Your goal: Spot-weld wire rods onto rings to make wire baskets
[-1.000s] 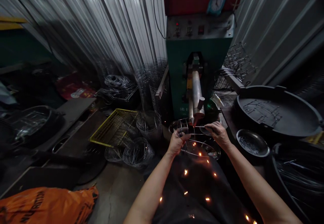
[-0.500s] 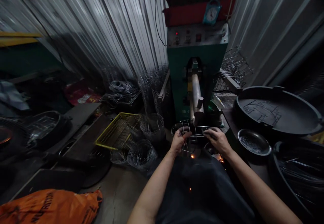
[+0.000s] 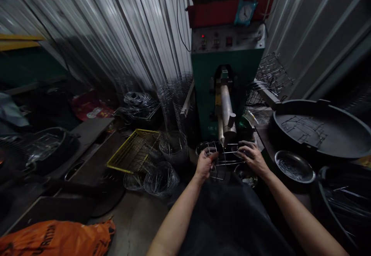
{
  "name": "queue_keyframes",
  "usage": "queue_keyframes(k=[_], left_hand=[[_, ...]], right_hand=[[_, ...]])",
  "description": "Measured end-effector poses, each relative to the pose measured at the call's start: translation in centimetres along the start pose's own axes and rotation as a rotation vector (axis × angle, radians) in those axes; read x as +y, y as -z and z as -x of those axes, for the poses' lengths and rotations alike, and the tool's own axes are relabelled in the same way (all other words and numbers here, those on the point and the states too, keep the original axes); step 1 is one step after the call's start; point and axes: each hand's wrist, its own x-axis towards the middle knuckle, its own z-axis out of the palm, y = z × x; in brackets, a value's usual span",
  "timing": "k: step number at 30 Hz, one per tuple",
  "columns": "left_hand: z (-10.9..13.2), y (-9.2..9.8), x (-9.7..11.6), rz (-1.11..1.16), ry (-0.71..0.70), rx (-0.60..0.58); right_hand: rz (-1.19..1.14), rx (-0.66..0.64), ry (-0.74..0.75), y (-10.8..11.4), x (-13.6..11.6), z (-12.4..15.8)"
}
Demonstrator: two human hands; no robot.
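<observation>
Wire frame (image 3: 219, 160), entry one: where is it, and who has it?

— In both my hands, over my lap in its dark apron (image 3: 228, 217), just in front of the round metal arm (image 3: 227, 111) of the green machine (image 3: 203, 74). Whether a wire touches the arm's tip I cannot tell.

— State of the hands?

— Left hand (image 3: 205, 163): clenched on a ring wire at the frame's left end. Right hand (image 3: 251, 156): fingers curled down over the wires at the right end, grasping the frame.

— Handling notes?

— Thin bright wire, rings joined by straight rods, open all through. I judge it light and springy rather than stiff, so a hard squeeze could bend a ring out of round. The wire looks smooth and slippery. Best hold, in my judgement: one hand at each end, on a ring close to where a rod crosses it.

— Items near by?

— Small bowl (image 3: 246, 175), just under my right hand. Shallow steel dish (image 3: 294, 167), right of that, on the surface. Wide black pan (image 3: 319, 132), behind it, with wire pieces inside. Wire coils (image 3: 162, 175) on the floor, left. Yellow wire tray (image 3: 133, 151), beyond them.

— Farthest?

— Blue clock (image 3: 245, 11) on top of the machine; corrugated metal wall (image 3: 116, 36) behind.
</observation>
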Motion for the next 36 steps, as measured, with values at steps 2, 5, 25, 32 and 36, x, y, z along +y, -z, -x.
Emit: queue_keyframes(k=[2,5,25,32,36], left_hand=[[-0.1,0.0,-0.1,0.001,-0.002,0.001],[-0.3,0.1,-0.3,0.017,-0.005,0.012],[-1.6,-0.5,-0.2,0.056,-0.022,0.003],[-1.8,-0.6,0.0,0.07,0.001,0.025],[-1.8,-0.6,0.1,0.066,-0.001,0.02]], right_hand=[[-0.012,-0.014,-0.008,0.1,0.1,-0.2],[-0.026,-0.021,-0.032,0.2,0.2,-0.2],[-0.073,-0.116,-0.138,0.8,0.9,-1.9],[-0.065,-0.125,-0.154,0.9,0.9,-2.1],[-0.069,-0.13,-0.163,1.1,0.7,-2.2]])
